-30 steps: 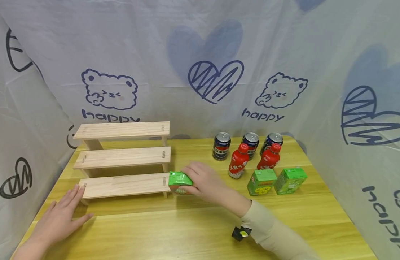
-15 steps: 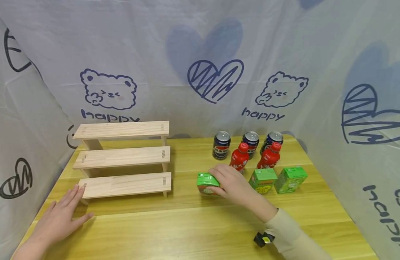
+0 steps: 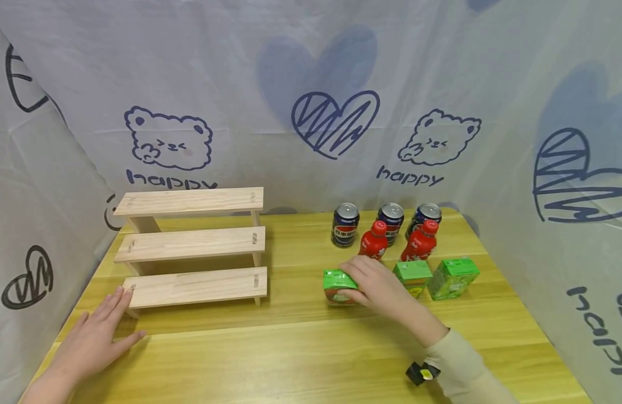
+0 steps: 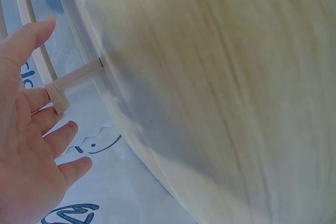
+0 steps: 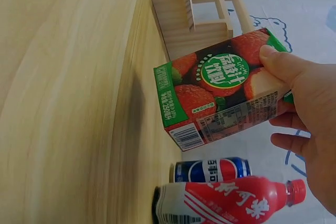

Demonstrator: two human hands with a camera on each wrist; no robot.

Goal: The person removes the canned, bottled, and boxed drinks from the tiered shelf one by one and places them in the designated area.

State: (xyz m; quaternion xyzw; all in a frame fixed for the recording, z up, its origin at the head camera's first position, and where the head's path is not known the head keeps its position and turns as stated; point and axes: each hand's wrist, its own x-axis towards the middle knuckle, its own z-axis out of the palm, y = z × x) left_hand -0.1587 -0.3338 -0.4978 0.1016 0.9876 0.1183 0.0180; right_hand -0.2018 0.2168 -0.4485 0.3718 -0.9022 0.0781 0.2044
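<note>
My right hand (image 3: pixel 383 286) grips a litchi juice carton (image 3: pixel 340 287) by its upper part, thumb on the front. In the right wrist view the juice carton (image 5: pixel 223 85) shows red fruit and a green label; a shadow lies on the table by its base. It stands left of two green drink cartons, the nearer one (image 3: pixel 414 275) partly behind my hand. My left hand (image 3: pixel 96 334) reaches with extended fingers to the left end of the three-step wooden shelf (image 3: pixel 197 287). In the left wrist view its fingers (image 4: pixel 60 137) are spread, the index touching the shelf's end.
A second green carton (image 3: pixel 453 279) stands further right. Behind are two red bottles, one (image 3: pixel 374 241) and another (image 3: pixel 420 241), then three dark blue cans, the leftmost (image 3: pixel 345 225). A printed cloth (image 3: pixel 250 112) walls the back and sides of the wooden table (image 3: pixel 270 359).
My right hand has carried the litchi juice carton rightward, from the lower shelf's right end toward the green cartons, slowing lately. My left hand has stayed at the shelf's left end.
</note>
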